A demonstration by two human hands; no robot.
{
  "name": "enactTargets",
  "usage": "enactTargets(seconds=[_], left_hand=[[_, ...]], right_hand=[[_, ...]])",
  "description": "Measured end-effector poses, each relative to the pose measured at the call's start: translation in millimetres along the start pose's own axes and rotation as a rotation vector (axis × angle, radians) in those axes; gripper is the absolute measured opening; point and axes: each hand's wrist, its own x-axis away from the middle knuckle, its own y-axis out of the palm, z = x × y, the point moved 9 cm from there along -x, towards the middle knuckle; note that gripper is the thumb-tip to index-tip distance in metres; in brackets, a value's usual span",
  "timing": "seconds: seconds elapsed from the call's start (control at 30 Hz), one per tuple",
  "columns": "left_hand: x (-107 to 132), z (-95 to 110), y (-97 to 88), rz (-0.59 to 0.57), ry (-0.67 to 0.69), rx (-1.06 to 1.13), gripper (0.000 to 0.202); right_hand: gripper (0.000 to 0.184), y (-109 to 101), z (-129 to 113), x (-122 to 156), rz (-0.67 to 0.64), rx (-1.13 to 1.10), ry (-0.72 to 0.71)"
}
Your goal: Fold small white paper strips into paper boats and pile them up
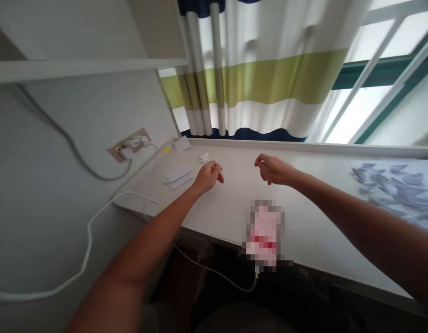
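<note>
Both my hands hover over the white desk (228, 212), apart from each other. My left hand (207, 175) has loosely bent fingers with a gap by the thumb, and nothing shows in it. Closest to it are a crumpled white scrap (203, 157) and a small stack of white paper (178, 176). My right hand (273, 170) hangs with its fingers drooping and slightly apart, also with nothing visible in it. Below it, at the desk's front edge, lies a blurred-out phone-shaped object (264, 226) with a cable at its lower end.
Many folded paper pieces (394, 185) are spread at the right. A white paper square (182, 144) and a yellow strip (166, 150) lie in the back left corner. Plugs sit in a wall socket (129, 144); a white cable (89, 236) loops at the left. A striped curtain (262, 78) hangs behind.
</note>
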Motion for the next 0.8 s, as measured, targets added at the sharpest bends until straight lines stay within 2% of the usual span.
enactTargets(seconds=[0.03,0.13,0.2,0.3,0.4,0.53,0.63,0.8], left_hand=[[9.1,-15.2,-28.9,0.056,-0.020,-0.060,0.007],[34.4,-49.0,-104.0,0.212,-0.011,-0.355,0.062],[46.0,-66.1,-136.0,0.237,-0.003,-0.495,0.062],[55.6,-85.4,-167.4,0.266,-0.014,-0.550,0.052],[57.8,-96.2,-180.6,0.266,-0.012,-0.576,0.050],[55.2,-103.8,-183.6,0.250,-0.003,-0.576,0.044],[51.3,-104.5,-182.0,0.248,0.004,-0.563,0.042],[43.9,-96.2,-179.2,0.266,0.013,-0.562,0.037]], right_hand=[[0.026,18.6,-35.5,-14.6,-0.017,0.093,-0.105],[0.035,75.7,-125.8,-47.7,-0.042,0.323,-0.360],[0.030,111.7,-170.3,-65.1,-0.087,0.335,-0.485],[0.041,152.2,-218.6,-87.5,-0.108,0.354,-0.646],[0.047,179.8,-244.2,-107.6,-0.114,0.411,-0.735],[0.038,202.9,-253.3,-124.0,-0.151,0.515,-0.802],[0.036,208.7,-251.9,-128.9,-0.163,0.574,-0.835],[0.031,204.5,-252.9,-130.5,-0.107,0.636,-0.838]])
